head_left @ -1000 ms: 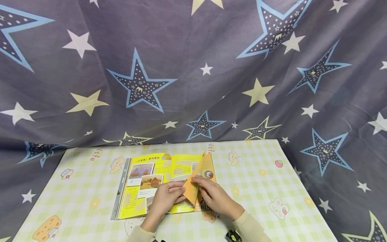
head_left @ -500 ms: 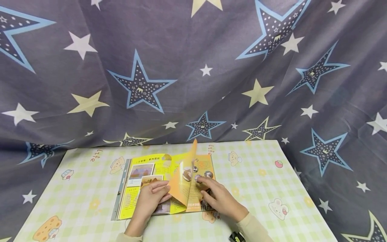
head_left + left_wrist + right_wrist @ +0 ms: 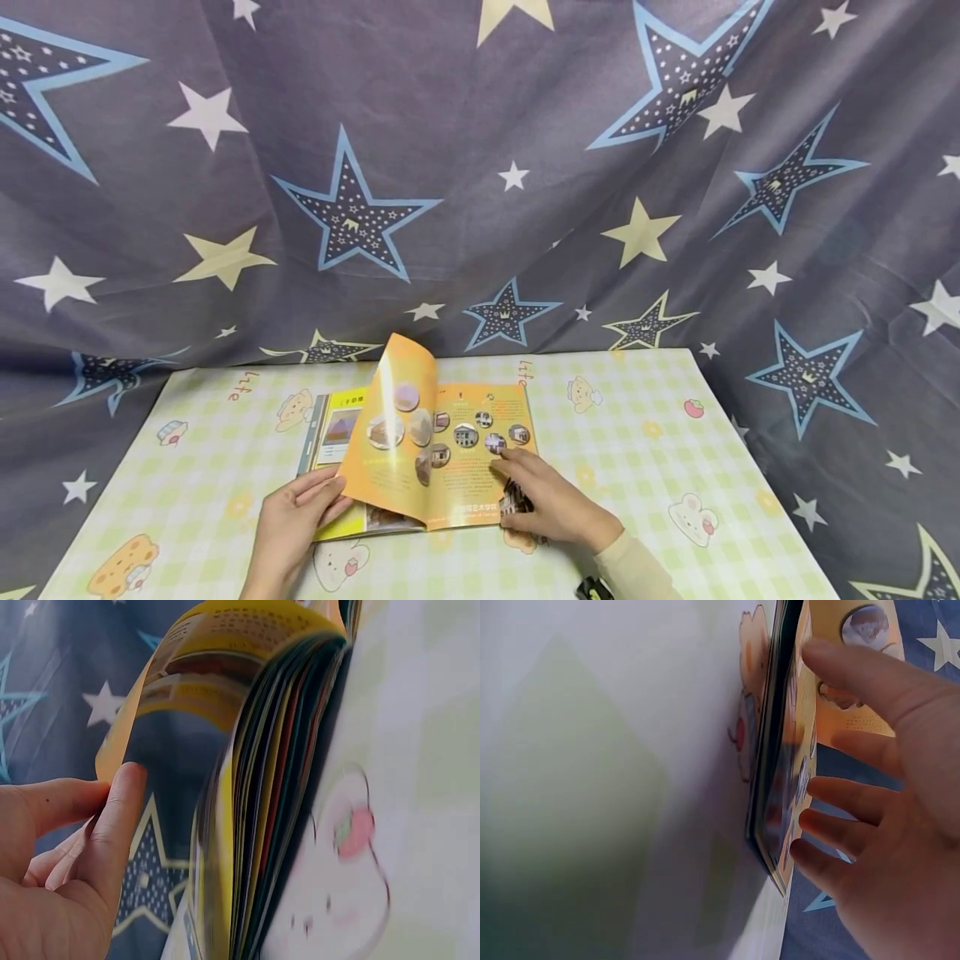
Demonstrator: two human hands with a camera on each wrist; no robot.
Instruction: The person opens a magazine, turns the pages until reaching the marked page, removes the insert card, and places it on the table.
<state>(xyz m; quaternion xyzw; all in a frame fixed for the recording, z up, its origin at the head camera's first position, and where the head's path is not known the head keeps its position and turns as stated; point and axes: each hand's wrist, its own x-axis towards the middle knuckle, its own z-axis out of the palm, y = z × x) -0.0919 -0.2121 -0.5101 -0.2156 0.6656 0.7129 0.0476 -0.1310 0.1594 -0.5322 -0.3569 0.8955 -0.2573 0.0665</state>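
An open magazine [image 3: 468, 479] lies on the table, with an orange right-hand page of small round building photos. One orange page [image 3: 390, 400] stands raised and curved over the left side, partly hiding a yellow page beneath. My left hand [image 3: 291, 518] pinches that page's lower outer corner between thumb and finger; the left wrist view shows the grip at the page edge [image 3: 118, 750]. On the right, my right hand [image 3: 553, 504] rests at the outer edge of the orange page, fingers spread and extended. In the right wrist view, its fingertips [image 3: 810, 851] lie along the page surface.
The table [image 3: 637, 450] wears a green-checked cloth with cartoon prints. Behind it hangs a dark curtain [image 3: 465, 233] with stars. A small black object [image 3: 592, 588] is by the right sleeve [image 3: 637, 571].
My left hand has moved left and toward me, carrying the orange page over from right to left. More of the orange right page now shows. My right hand has barely shifted.
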